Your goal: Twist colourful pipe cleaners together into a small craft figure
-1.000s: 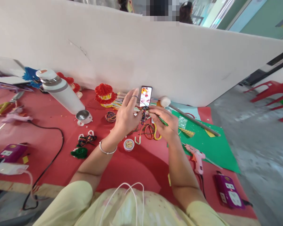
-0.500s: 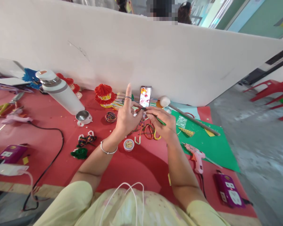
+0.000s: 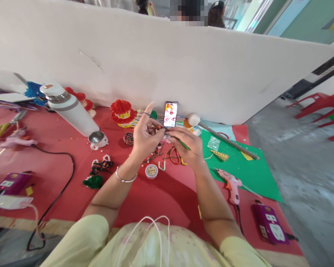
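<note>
Dark multicoloured yarn loops round the raised index finger of my left hand, whose thumb and other fingers pinch a small yarn piece. A green-handled crochet hook lies in the closed fingers of my right hand. Its tip meets the yarn at the left fingertips, where fingers hide the detail. Close to my left hand sits a multicoloured yarn ball. Below the hands, orange-handled scissors lie near loose yarn strands and a small round lidded tub.
A phone leans on the white partition. To the left stand a white thermos and a metal-lined cup. On the right are a pink glue gun, a green sheet and a purple power strip.
Both hands have shifted slightly left, still together at the yarn. The left index finger has tipped lower and bends more. The hook has moved left with my right hand.
</note>
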A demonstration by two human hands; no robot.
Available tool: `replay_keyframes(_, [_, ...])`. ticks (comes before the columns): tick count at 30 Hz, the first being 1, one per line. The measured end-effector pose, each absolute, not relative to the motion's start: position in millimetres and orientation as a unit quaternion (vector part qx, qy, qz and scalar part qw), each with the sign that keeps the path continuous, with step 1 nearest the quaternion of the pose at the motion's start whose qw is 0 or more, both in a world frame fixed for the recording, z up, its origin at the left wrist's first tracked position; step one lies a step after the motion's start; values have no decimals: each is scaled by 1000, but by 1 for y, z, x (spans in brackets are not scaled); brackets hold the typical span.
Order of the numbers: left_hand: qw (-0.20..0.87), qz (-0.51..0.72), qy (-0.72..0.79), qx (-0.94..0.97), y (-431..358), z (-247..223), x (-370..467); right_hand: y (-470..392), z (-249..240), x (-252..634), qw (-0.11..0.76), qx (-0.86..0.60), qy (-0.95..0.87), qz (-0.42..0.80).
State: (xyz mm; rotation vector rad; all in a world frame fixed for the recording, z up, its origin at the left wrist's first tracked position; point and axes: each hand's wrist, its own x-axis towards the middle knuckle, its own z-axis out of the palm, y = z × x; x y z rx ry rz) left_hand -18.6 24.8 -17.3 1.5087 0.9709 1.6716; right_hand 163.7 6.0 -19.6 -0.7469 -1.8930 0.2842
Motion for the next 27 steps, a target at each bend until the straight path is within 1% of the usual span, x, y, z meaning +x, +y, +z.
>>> replay_keyframes(6, [313,628,389,597,23,-14,-23,6,-22,162,497,-297,-812,74])
replay_keyframes(16, [275,586,436,625,14,-9,-23,7,-21,165,496,-327,-802,63])
replay_keyframes(18, [288,595,434,613,14,-9,-22,6,-20,166,498,-328,-800,65])
replay_keyframes(20, [341,616,409,580,15,-6,-24,5,-21,165,507,-321,-797,62])
replay_keyframes(22, [449,617,364,533,18,-2,-28,5,-25,164,535,-297,-790,40])
replay_keyframes(23, [518,597,338,511,20,0,-32,5,-27,163,550,-281,-786,22])
replay_keyframes(25, [652,515,288,477,24,4,-40,6,-31,163,573,-255,-779,-12])
replay_keyframes(27, [726,440,256,461,27,6,-47,9,-31,167,568,-239,-787,-9])
